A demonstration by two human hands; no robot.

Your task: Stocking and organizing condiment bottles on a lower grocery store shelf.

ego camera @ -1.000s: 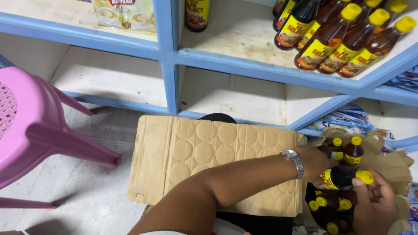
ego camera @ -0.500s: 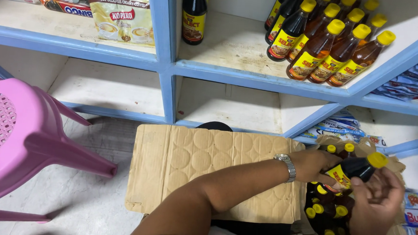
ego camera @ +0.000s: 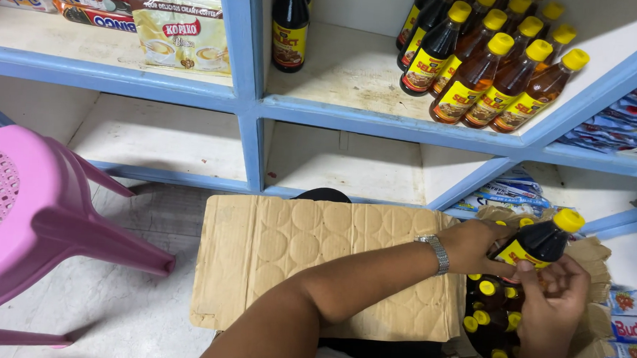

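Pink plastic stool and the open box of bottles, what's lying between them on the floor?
In the head view, a flattened cardboard sheet lies between the pink stool and the box of bottles.

Pink plastic stool [ego camera: 33,222] at left, blue shelf frame [ego camera: 379,124] across the top, snack packets [ego camera: 123,16] upper left, what may be sachets [ego camera: 626,122] at right

Glossy bottle [ego camera: 536,245], matt cardboard flap [ego camera: 314,262], glossy plastic stool [ego camera: 33,222].
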